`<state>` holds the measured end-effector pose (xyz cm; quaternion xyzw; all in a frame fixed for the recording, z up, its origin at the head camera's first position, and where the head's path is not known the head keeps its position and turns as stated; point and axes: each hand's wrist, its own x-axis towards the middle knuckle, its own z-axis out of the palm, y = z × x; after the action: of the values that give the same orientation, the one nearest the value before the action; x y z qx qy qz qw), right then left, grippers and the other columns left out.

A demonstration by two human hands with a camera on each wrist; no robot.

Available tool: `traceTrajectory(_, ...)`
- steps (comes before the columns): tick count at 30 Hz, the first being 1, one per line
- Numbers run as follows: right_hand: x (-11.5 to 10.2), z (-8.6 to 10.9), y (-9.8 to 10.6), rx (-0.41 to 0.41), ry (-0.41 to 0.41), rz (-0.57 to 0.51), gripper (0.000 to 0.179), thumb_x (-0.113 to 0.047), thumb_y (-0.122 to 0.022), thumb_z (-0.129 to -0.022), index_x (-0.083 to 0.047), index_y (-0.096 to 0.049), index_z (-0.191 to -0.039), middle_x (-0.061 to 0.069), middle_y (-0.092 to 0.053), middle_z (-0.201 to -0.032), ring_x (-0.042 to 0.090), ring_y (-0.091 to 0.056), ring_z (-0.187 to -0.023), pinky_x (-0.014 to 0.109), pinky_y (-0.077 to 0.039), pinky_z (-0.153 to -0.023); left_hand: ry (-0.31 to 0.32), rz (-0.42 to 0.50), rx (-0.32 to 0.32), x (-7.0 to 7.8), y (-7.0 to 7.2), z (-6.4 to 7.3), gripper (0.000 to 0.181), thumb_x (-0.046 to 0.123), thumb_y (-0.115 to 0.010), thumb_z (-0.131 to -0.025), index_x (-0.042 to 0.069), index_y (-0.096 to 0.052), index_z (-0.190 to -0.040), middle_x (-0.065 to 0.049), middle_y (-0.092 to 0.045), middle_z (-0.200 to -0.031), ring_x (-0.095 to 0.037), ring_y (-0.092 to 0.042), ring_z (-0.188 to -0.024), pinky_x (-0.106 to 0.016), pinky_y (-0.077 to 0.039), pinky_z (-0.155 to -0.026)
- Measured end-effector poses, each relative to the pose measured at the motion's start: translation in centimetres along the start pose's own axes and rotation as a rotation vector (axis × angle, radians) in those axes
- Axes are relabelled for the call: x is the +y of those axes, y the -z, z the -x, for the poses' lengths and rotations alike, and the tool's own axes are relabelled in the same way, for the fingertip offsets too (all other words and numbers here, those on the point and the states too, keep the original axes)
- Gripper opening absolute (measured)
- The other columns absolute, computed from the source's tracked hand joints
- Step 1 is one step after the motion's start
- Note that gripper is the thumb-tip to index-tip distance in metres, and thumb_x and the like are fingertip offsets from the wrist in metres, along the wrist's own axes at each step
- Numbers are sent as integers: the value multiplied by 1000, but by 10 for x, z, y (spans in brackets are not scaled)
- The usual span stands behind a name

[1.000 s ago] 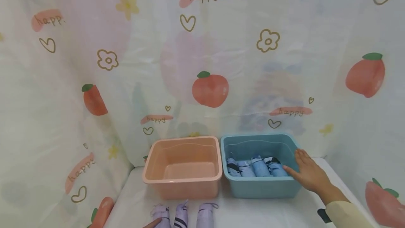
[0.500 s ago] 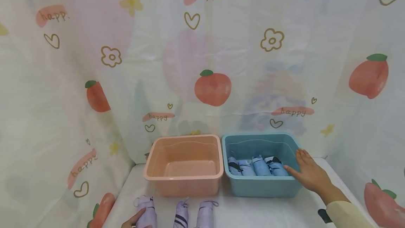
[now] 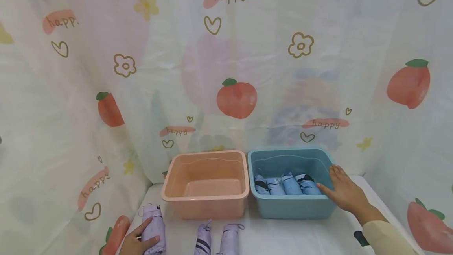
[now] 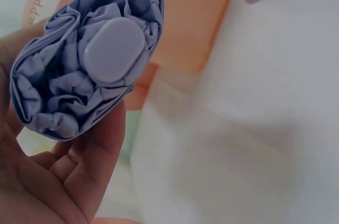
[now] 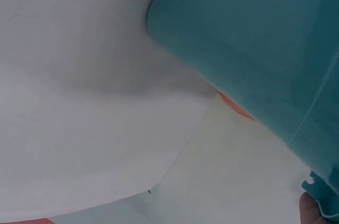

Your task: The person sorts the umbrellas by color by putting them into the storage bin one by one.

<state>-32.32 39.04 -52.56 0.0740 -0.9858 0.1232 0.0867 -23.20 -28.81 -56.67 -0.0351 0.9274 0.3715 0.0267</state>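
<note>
In the head view my left hand [image 3: 136, 241] grips a folded lilac umbrella [image 3: 154, 227] at the front left. Its round end cap [image 4: 115, 50] faces the left wrist camera, ringed by bunched fabric. To its right lie a striped lilac umbrella [image 3: 203, 239] and a plain lilac umbrella [image 3: 231, 241], both cut off by the frame's bottom. My right hand [image 3: 345, 192], fingers straight, rests against the right rim of a blue bin [image 3: 295, 207]. Several folded blue umbrellas [image 3: 291, 185] lie inside that bin. In the right wrist view only a fingertip [image 5: 310, 211] shows at the bin's rim.
A peach bin [image 3: 209, 209] with nothing in it stands left of the blue one, their rims close together. Both are on a white-covered table [image 3: 276, 239]. A printed curtain [image 3: 233, 50] rises behind and on both sides. Some small dark object [image 3: 361, 238] lies by the right sleeve.
My left hand has moved left with the leftmost lilac umbrella, away from the other two, and lifted it slightly. The right hand stays at the blue bin's rim.
</note>
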Motion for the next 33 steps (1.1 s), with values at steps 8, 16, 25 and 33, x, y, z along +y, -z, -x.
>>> traceTrajectory(8, -1, -2, -1, -16, -13, -1, 99, -67, -33, -82, 14, -10, -136, 32, -8, -140, 42, 4, -129, 61, -10, -96, 130, -237, 75, 21, 25, -8, 93, 73, -62, -53, 25, -46, -132, -12, -62, -85, -23, -56, -88, -45, -43, -72)
traceTrajectory(16, -2, 0, -1, -18, -5, -6, 99, -66, -34, -83, 15, -10, -135, 33, -8, -140, 43, 2, -129, 59, -9, -98, 136, 175, 128, 45, 37, -14, 84, 48, -78, -56, 26, -47, -131, -19, -54, -113, -22, -55, -89, -31, -49, -62)
traceTrajectory(25, -4, 0, 2, -19, -10, -16, 99, -66, -34, -83, 14, -11, -136, 32, -8, -140, 43, 2, -129, 60, -9, -97, 47, 210, 104, 74, 50, -35, 81, 41, -78, -60, 26, -45, -133, -20, -48, -121, -24, -54, -90, -34, -49, -66)
traceTrajectory(33, -1, 0, 2, -24, 3, -16, 100, -66, -33, -83, 15, -10, -135, 33, -7, -140, 44, 3, -129, 59, -5, -98, -69, 193, 30, 117, 47, -65, 79, 39, -78, -62, 27, -45, -132, -19, -47, -124, -27, -54, -94, -38, -49, -74)
